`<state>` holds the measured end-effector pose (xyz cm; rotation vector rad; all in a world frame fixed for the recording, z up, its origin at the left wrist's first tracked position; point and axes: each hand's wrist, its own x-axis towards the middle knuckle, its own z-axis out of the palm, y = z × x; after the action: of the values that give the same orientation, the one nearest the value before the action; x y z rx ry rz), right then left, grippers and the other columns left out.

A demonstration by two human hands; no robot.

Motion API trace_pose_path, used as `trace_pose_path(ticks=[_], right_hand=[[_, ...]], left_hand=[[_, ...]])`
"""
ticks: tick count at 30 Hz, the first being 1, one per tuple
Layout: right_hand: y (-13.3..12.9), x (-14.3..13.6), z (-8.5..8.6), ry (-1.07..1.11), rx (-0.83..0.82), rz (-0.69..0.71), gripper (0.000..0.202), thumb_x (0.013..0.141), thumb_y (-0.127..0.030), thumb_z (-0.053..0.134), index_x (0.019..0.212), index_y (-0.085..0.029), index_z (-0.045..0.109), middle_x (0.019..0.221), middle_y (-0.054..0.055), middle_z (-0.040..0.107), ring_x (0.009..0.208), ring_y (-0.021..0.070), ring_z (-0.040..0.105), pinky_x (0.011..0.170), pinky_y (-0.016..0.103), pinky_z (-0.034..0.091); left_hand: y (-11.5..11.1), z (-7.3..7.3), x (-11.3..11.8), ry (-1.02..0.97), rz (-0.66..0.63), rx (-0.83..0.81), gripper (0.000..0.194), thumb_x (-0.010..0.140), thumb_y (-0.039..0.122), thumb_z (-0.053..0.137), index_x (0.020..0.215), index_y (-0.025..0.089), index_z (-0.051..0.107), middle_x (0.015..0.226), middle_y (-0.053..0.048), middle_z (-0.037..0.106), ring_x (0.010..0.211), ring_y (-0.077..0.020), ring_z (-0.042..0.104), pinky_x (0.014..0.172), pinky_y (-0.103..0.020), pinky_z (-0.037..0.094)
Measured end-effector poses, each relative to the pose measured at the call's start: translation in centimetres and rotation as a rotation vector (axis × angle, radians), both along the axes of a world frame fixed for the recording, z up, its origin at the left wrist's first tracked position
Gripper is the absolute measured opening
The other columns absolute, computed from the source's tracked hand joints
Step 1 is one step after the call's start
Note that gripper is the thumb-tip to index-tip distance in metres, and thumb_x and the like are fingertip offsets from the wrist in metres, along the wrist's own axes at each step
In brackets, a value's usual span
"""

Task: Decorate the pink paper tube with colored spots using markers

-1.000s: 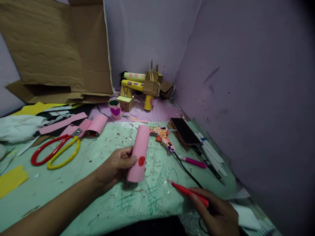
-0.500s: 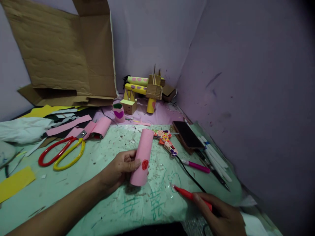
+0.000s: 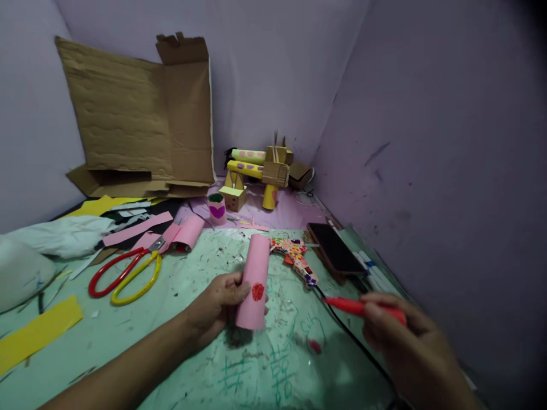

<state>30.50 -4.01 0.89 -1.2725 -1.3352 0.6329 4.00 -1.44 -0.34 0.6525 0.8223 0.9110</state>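
Observation:
My left hand (image 3: 224, 302) is closed around a pink paper tube (image 3: 253, 265), held tilted above the table. A filled red spot (image 3: 257, 292) shows on the tube's lower side, beside my thumb. My right hand (image 3: 401, 336), blurred by motion, grips a red marker (image 3: 359, 308) with its tip pointing left. Below the marker a small reddish spot (image 3: 315, 346) lies within a green-drawn outline; whether it is ink or a loose piece I cannot tell. Just behind the tube lies a floral-patterned glue gun (image 3: 297, 259), its black cord running under the marker.
Scissors (image 3: 128, 273) with red and yellow handles lie left, near a yellow paper strip (image 3: 40, 333) and another pink tube (image 3: 188, 232). A phone (image 3: 335, 247) lies right. Behind stand a heart-marked pink cup (image 3: 217, 209), a cardboard figure (image 3: 276, 171) and an opened cardboard box (image 3: 128, 119).
My right hand has lifted the red marker up and to the right, off the green-drawn outline. My left hand keeps the tube. The camera view has shifted, with the scene lower and further right.

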Motion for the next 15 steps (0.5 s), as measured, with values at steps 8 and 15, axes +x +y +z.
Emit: trace_pose_path(ticks=[8,15], right_hand=[[7.4,-7.1,3.7,0.510,0.105,0.420,0.021,0.081,-0.041,0.065,0.084,-0.021,0.068,0.053,-0.004,0.053,0.043,0.0103,0.049,0.037,0.022,0.043],[7.2,-8.6,-0.5,0.415,0.248,0.391,0.020,0.090,-0.039,0.057,0.089,-0.020,0.063,0.058,-0.005,0.048,0.047,0.0092,0.048,0.043,0.022,0.043]], left_hand=[[0.2,-1.0,0.1,0.014,0.059,0.067,0.049,0.057,0.043,0.085,0.086,0.009,0.063,0.082,-0.011,0.066,0.073,-0.0186,0.061,0.067,-0.029,0.048],[0.4,-1.2,0.3,0.014,0.071,0.060,0.049,0.056,0.043,0.086,0.087,0.009,0.066,0.080,-0.009,0.065,0.072,-0.0175,0.058,0.065,-0.027,0.046]])
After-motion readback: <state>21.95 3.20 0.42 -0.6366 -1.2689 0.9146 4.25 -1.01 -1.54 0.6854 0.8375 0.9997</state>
